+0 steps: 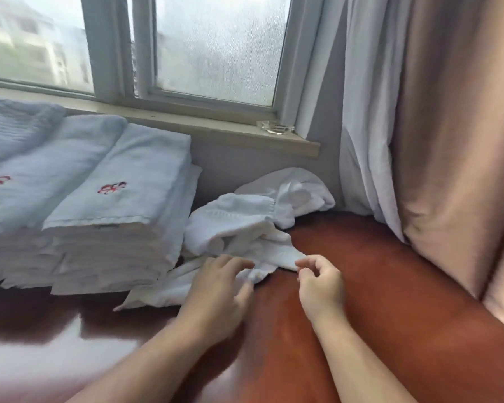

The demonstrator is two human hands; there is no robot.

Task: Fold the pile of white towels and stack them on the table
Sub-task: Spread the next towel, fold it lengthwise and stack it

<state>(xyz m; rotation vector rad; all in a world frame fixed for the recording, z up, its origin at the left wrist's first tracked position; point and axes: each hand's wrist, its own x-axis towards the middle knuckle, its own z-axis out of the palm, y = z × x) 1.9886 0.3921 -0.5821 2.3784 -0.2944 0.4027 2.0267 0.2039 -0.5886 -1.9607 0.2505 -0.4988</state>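
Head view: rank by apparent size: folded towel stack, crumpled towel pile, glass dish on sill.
1. Stack of folded white towels, largest.
2. Crumpled white towel pile, smaller.
3. Clear glass dish on the windowsill, smallest, though farther from the camera.

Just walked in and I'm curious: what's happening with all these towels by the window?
A person is folding towels. Both hands reach for the crumpled white towels on the reddish table: the left hand lies on the cloth, the right hand is at its edge, fingers curled. Folded stacks already sit beside the loose ones, under the window.
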